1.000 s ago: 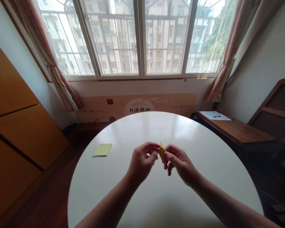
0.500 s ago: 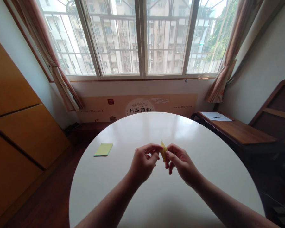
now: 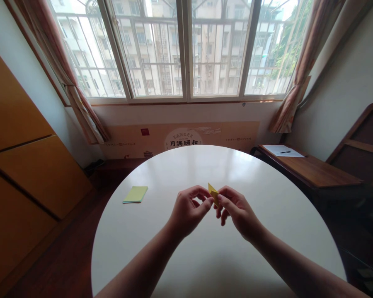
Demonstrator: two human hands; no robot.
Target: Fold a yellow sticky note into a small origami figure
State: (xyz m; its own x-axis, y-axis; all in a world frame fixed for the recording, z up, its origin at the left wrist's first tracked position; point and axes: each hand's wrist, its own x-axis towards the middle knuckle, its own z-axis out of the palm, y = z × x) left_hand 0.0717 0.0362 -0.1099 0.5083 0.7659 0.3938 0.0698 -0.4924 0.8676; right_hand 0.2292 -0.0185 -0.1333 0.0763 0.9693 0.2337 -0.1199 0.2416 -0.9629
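A small folded piece of yellow paper (image 3: 213, 193) is held up above the white round table (image 3: 186, 165), one pointed corner facing up. My left hand (image 3: 191, 209) pinches its left side between thumb and fingers. From the other side, my right hand (image 3: 234, 207) grips it with thumb and index finger, the other fingers curled below. Part of the paper's lower end is hidden by my fingers. On the table's left lies a stack of square paper (image 3: 136, 194), yellow-green on top with a bluish edge beneath.
To the right stands a wooden side table (image 3: 323, 169) with a white sheet (image 3: 282, 151) and a dark pen-like object on it. A wooden cabinet (image 3: 21, 174) is at the left. Beyond the table are a printed banner (image 3: 236, 132) and a barred window.
My left thumb has moved up and right onto the yellow paper's lower part. The paper has turned slightly and tilts a bit left at its tip. My right hand is nearly still.
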